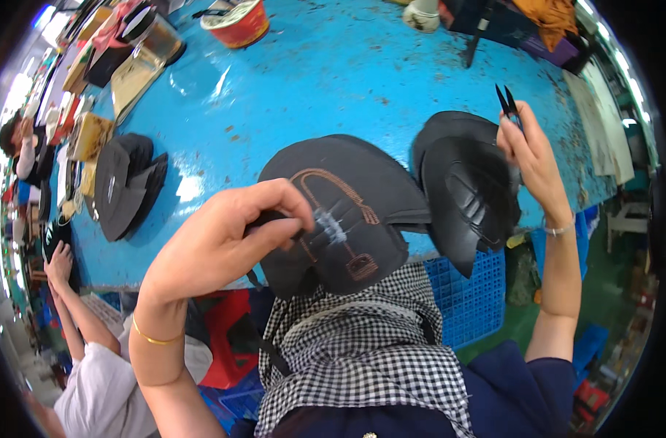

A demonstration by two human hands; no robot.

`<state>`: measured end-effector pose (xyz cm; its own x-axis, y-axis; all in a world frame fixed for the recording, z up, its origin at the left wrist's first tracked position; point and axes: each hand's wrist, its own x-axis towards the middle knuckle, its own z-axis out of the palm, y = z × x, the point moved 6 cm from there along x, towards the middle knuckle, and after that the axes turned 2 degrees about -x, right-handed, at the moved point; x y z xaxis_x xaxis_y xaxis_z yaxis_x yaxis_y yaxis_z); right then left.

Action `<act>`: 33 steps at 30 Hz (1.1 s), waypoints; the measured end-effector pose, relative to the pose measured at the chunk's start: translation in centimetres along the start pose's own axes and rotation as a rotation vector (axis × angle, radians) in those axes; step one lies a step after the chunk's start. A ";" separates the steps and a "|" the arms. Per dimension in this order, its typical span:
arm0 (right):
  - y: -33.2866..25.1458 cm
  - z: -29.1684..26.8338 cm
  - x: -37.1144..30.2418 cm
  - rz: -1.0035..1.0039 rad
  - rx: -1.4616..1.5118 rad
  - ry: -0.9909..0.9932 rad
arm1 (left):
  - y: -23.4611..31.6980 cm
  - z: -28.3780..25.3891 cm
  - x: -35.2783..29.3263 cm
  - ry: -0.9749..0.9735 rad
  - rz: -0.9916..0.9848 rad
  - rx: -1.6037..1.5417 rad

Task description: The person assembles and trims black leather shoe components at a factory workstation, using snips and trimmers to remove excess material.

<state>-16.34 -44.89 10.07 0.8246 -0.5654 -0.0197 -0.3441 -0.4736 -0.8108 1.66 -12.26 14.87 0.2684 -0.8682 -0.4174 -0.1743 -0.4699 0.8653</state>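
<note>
My left hand (223,233) hovers over a black stitched panel (376,175), thumb and forefinger closed; what they pinch is hidden. Beside the fingertips is a tangle of pale threads (331,226) on the panel, which also bears orange-brown stitching (362,266). This panel lies at the near table edge, partly over my lap. Raised at the right, my right hand (530,150) grips small thread snips (509,106), their black blades pointing up and apart. Below that hand rests a pile of black panels (475,190), the top one shiny.
The blue table (296,87) carries more black pieces (125,186) at left and a red tub (238,25) at the back. Boxes and cloth crowd the far right corner. A blue crate (471,299) stands below the edge; a co-worker's hands (58,266) are at far left.
</note>
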 end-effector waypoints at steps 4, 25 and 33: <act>-5.9 8.1 -4.6 0.055 0.457 -0.490 | 0.5 1.3 1.3 -0.017 0.177 -0.174; -9.3 13.3 -3.2 0.127 0.585 -0.540 | -1.7 -0.5 2.1 0.165 0.106 0.021; -8.4 12.6 -2.5 -0.309 0.180 -0.509 | -2.4 1.0 5.8 -0.108 0.196 0.429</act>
<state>-9.82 -31.02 9.55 0.9999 -0.0062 -0.0093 -0.0110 -0.4179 -0.9084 2.71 -16.32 10.05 0.0954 -0.9480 -0.3038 -0.5931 -0.2992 0.7475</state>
